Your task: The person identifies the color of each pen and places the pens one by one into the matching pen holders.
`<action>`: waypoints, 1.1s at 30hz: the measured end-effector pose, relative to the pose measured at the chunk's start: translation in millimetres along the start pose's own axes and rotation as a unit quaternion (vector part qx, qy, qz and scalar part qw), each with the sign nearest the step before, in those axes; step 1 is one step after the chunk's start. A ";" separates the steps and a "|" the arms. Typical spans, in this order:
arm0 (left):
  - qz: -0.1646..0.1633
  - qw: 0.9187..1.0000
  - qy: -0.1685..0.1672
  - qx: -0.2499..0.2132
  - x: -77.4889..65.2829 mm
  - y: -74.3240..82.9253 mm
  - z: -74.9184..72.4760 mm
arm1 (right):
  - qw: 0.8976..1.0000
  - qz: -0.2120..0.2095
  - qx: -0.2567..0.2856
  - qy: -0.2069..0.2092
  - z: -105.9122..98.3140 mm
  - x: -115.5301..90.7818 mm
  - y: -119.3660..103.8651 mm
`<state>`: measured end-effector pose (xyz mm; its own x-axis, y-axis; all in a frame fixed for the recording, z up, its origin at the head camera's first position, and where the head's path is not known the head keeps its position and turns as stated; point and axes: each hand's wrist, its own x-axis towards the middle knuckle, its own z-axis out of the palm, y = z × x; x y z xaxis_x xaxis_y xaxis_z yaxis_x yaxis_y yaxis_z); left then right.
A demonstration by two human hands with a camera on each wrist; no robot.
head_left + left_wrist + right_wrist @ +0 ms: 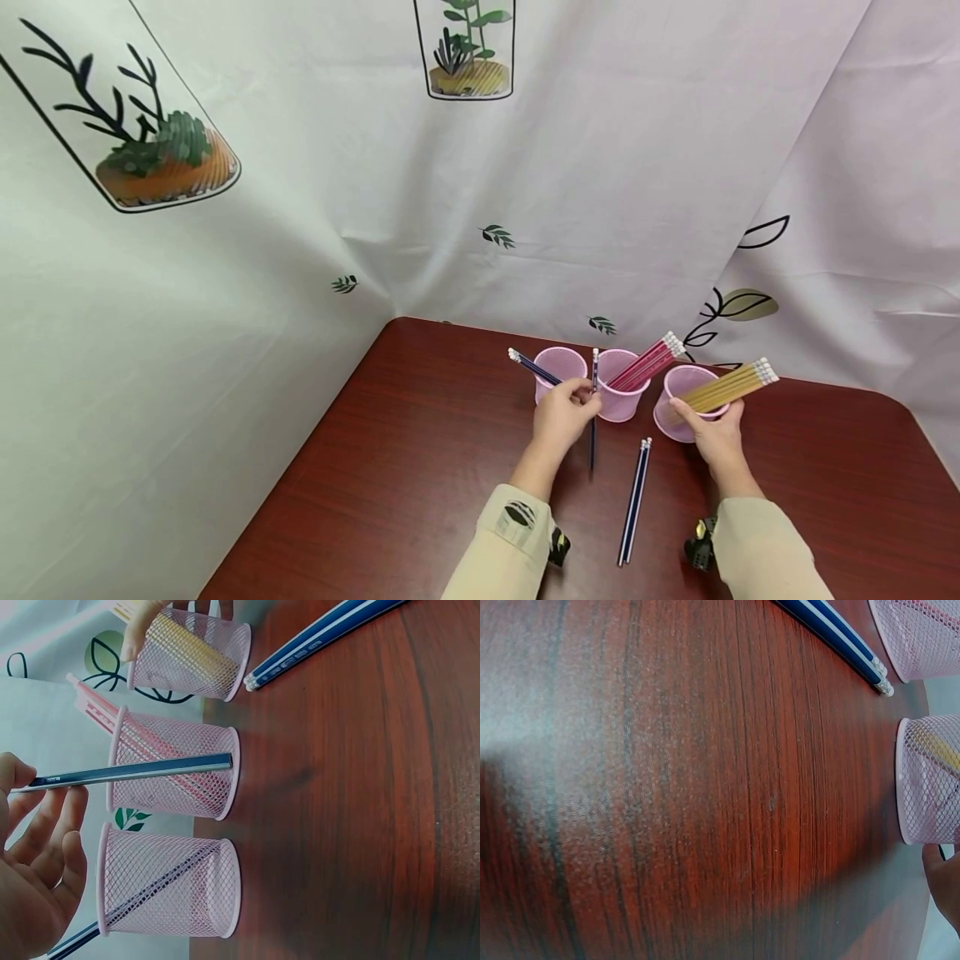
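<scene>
In the head view my left hand (562,415) pinches a dark blue pencil (592,446), eraser end up, between thumb and fingertips. That pencil hangs above the table, between the left and middle pink mesh cups. Blue pencils (534,365) lean in the left cup (169,881), and red pencils (642,367) in the middle cup (620,407). My right hand (717,440) grips the right cup (671,423), thumb at the near side of its rim; yellow pencils (731,386) slant out of it. In the right wrist view only part of this hand shows.
Two blue pencils (635,504) lie side by side on the brown wooden table (420,467), in front of the cups. A white cloth (600,167) printed with plants hangs behind the table and along its left side.
</scene>
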<state>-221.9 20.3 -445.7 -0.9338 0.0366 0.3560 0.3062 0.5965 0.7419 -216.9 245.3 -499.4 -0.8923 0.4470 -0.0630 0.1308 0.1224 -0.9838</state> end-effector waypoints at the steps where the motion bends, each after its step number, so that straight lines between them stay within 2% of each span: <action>1: -0.001 1.000 0.002 -0.006 0.7 -0.2 -0.6 | 1.000 0.000 0.001 0.000 0.1 -0.3 -0.3; 12: 0.012 0.997 0.044 -0.058 9.2 1.9 -9.9 | 1.000 -0.028 0.006 0.004 1.3 0.7 5.1; 21: 0.014 0.994 0.059 -0.089 15.9 5.8 -16.4 | 1.000 -0.025 0.006 0.007 -0.5 8.2 12.6; 27: 0.016 0.992 0.065 -0.111 18.2 8.2 -21.3 | 1.000 -0.014 -0.001 0.001 -0.2 4.9 8.6; 33: 0.018 0.988 0.086 -0.128 20.9 9.6 -25.0 | 1.000 -0.004 0.001 0.008 0.5 1.8 2.1</action>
<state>-233.9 6.7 -416.9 -0.8829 -0.0952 0.4598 0.3965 0.3734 0.8387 -218.4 245.9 -501.7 -0.8863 0.4603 -0.0515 0.1217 0.1243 -0.9847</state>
